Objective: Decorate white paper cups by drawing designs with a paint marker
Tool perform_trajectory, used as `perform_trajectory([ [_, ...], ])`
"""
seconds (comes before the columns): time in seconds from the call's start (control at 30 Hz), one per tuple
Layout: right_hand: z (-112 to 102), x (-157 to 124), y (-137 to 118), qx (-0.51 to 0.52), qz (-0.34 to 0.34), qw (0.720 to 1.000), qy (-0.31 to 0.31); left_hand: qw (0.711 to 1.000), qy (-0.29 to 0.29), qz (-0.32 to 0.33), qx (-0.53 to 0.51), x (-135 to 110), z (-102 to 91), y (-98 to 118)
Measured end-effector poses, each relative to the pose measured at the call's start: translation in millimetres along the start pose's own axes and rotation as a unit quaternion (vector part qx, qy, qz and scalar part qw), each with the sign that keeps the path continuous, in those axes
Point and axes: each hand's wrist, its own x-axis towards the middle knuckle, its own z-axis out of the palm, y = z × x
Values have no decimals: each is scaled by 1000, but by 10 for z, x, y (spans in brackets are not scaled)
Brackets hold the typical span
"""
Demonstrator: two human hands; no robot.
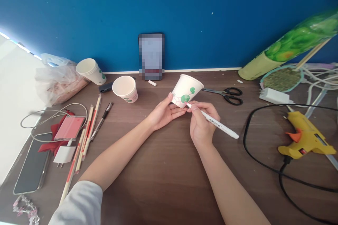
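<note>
A white paper cup [187, 90] with green leaf prints is tilted on its side above the brown table [163, 168]. My left hand [165, 112] cradles its base, fingers curled round it. My right hand [202, 123] is closed on a white marker pen [215, 123], whose tip touches the cup's side near the print.
Another paper cup [125, 88] stands to the left, with stacked cups [90, 71] and a plastic bag [59, 79] behind. Black scissors [227, 95] and a yellow glue gun [303, 137] with black cord lie right. Chopsticks [87, 133], a pen [103, 119], a charger [64, 154] and a phone [33, 168] lie left.
</note>
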Motion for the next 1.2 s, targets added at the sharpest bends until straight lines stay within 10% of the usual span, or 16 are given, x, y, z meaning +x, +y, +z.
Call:
perform_trajectory([
  [1.2,-25,24,50,34,1,999,18,1000,9,-14,6,22,-15,20],
])
